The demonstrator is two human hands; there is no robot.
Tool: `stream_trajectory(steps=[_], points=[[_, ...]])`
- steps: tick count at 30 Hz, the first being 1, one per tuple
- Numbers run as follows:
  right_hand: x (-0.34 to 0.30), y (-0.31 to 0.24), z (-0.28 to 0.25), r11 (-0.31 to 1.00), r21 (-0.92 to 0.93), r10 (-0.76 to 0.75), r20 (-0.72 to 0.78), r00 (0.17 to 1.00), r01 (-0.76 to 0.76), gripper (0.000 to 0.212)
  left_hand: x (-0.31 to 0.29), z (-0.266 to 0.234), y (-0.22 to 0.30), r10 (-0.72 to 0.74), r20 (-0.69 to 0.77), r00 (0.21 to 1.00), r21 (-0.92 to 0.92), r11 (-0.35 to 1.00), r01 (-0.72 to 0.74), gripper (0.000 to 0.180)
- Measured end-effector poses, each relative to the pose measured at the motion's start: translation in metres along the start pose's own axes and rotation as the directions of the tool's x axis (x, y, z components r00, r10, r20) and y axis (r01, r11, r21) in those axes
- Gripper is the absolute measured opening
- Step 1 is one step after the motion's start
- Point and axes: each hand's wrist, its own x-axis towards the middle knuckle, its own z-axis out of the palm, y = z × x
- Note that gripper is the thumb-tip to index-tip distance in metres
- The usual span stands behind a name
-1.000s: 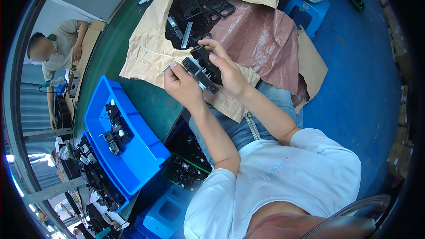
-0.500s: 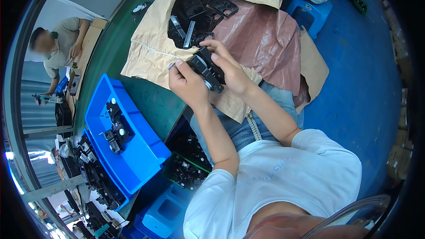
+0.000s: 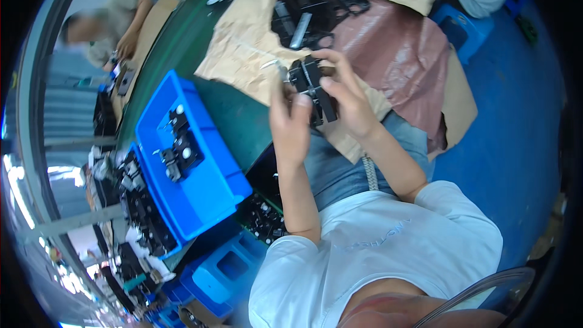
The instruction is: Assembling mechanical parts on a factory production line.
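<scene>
Between my two hands is a black plastic mechanism (image 3: 313,82) with a block-like body and a pale metal piece at its left side. My left hand (image 3: 289,124) grips its left and lower side, thumb toward me. On the far right side, my right hand (image 3: 352,100) holds it with bent fingers and thumb. Just beyond it lies a brown paper sack (image 3: 240,42), its mouth open. Inside are several black plastic parts (image 3: 316,6), one carrying a silver strip. Motion blur hides the mechanism's finer details.
On my left a blue bin (image 3: 209,203) holds a few black assemblies (image 3: 184,146). More black assemblies (image 3: 146,212) lie beyond it. Below the green table (image 3: 228,112) sits a crate of small parts (image 3: 262,218) near a blue stool (image 3: 231,270). Another person (image 3: 115,30) sits at the far left.
The mechanism has been turned in my hands, showing another side. My left hand has shifted its hold, thumb now against the near side. The whole view has swung, moving the surroundings rightward and up.
</scene>
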Motion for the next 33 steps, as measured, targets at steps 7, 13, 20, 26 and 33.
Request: stream_trajectory(steps=[7,13,20,26,33], points=[[-0.014,0.02,0.041,0.999,0.04,-0.036,0.139,0.99,0.031,0.044,-0.052,-0.044,0.024,0.055,-0.195,0.979,0.253,0.967,-0.004,0.059],[-0.01,0.034,0.076,0.997,0.073,0.003,0.233,0.972,-0.02,0.039,-0.082,-0.069,0.049,0.138,-0.139,0.981,0.662,0.749,-0.011,0.045],[-0.008,0.057,0.114,0.974,0.148,0.14,0.198,0.97,-0.171,0.029,-0.081,-0.114,0.064,0.099,-0.171,0.98,0.704,0.709,0.051,0.04],[0.001,0.048,0.085,0.991,0.036,0.121,0.229,0.966,-0.133,0.028,0.03,-0.235,0.094,0.046,-0.24,0.97,0.723,0.675,0.147,0.036],[0.022,0.01,0.008,0.992,-0.125,0.035,0.125,0.992,-0.019,0.017,0.165,-0.329,0.056,0.278,-0.054,0.959,0.992,-0.096,0.083,0.049]])
